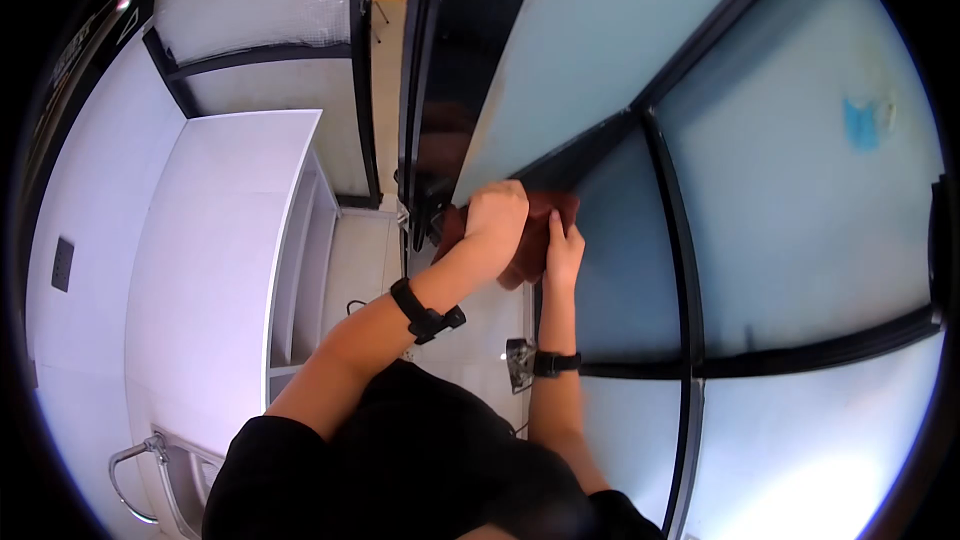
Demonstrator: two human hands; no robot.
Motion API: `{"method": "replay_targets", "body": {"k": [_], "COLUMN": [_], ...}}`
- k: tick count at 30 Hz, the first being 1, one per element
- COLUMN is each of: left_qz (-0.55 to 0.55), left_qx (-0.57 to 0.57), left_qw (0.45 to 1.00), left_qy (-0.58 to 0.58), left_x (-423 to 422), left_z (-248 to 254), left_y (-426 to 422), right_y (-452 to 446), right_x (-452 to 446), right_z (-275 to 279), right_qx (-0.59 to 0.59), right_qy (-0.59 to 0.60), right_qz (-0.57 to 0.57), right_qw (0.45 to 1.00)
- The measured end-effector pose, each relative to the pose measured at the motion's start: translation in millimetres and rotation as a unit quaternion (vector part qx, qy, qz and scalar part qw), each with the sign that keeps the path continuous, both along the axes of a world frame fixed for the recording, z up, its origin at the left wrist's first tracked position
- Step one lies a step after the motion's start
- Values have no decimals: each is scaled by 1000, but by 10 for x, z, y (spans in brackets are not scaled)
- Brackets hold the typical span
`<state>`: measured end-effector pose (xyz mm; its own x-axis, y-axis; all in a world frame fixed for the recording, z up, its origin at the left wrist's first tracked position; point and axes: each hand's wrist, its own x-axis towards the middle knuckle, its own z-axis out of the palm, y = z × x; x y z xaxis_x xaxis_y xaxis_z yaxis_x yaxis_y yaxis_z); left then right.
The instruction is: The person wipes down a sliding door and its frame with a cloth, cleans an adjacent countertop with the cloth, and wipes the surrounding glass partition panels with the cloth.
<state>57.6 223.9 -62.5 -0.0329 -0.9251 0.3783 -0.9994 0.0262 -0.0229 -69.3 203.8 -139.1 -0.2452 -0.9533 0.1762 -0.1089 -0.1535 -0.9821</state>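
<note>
A small room with a pale tiled floor, frosted panels in dark framing at right. Centre: the left hand is closed over a reddish-brown cloth; the right hand grips its right side, thumb and fingers visible. The cloth, apparently soft though its far side is hidden, is already taken up, bunched between both hands and not set down; how much handling remains cannot be read. Beyond it stands a dark upright frame. Each forearm bears a black strap. Outward, at left: a white cabinet with open shelving; lower left, a curved tap beside a sink.
</note>
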Motion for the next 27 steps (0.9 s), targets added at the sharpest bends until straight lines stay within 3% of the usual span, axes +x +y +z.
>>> {"method": "replay_targets", "body": {"k": [2,6,8,12,15,18,23,27], "left_qz": [-25,-69,-122,-113,-169,-176,-168,-182], "left_qx": [57,73,127,134,59,-74,-120,-154], "left_qw": [997,993,977,979,980,982,977,963], "left_qy": [40,54,121,102,92,10,-50,-126], "left_x": [60,313,493,776,1098,1289,1487,1647], "left_z": [65,227,400,208,119,31,-25,-14], "left_y": [-34,-81,-128,-443,-589,-727,-956,-1079], "right_y": [-15,-124,-207,-266,-329,-492,-805,-1127], "right_x": [65,334,485,756,851,881,901,876], "right_z": [-104,-256,-332,-315,-229,-216,-259,-330], "right_qx": [100,130,131,70,95,117,129,127], "right_qy": [-166,-271,-289,-314,-339,-278,-167,-131], "right_qz": [46,117,108,120,175,168,176,306], "right_qw": [980,947,942,939,920,939,962,934]}}
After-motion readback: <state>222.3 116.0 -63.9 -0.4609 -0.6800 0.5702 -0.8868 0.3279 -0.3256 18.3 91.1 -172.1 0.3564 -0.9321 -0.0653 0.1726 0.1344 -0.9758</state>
